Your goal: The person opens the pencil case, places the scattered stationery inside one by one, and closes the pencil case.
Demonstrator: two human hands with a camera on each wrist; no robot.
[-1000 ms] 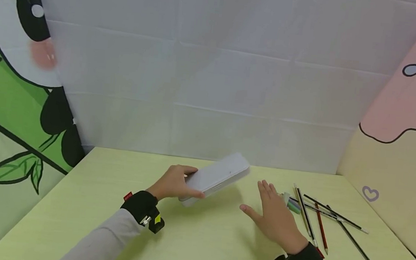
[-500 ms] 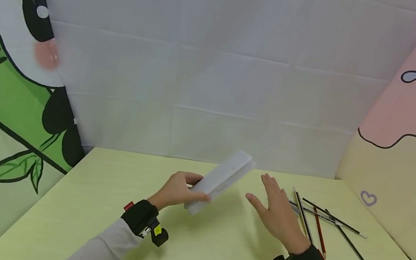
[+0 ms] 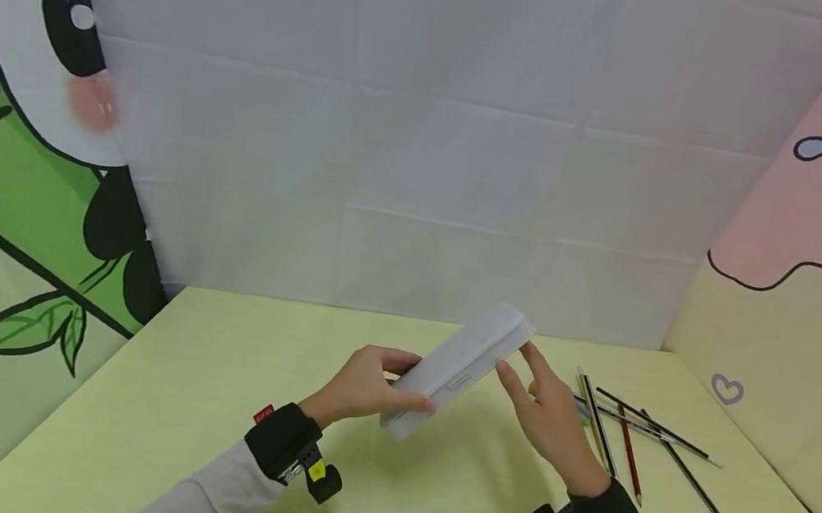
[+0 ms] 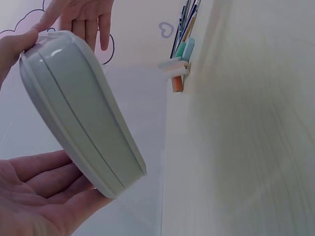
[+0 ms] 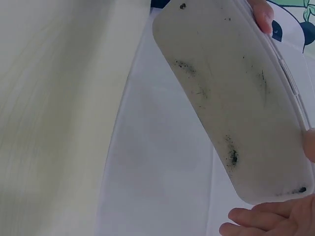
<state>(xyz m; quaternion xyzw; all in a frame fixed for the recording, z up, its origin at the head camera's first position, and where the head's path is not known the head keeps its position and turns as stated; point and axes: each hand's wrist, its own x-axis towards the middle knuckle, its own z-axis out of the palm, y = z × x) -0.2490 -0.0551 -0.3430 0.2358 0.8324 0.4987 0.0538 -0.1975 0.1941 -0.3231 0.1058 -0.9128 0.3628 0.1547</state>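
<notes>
L. hand (image 3: 362, 380) grasped the white case (image 3: 460, 360), thumb & fingers on opp. sides nr. its lower end. R. hand (image 3: 554, 423) was at the upper end, fingers extended & loose, thumb against the edge. Case was tilted, btwn. hands, above table (image 3: 262, 341); base (R. wrist view) bore dark specks. Pencils (image 3: 689, 475) lay crossed to R.

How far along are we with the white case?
Done: the white case is off the table. In hand: the left hand grips it, the right hand at its opposite end. Remaining, perhaps: opening it, since it looks closed, and loading the pencils lying loose.
</notes>
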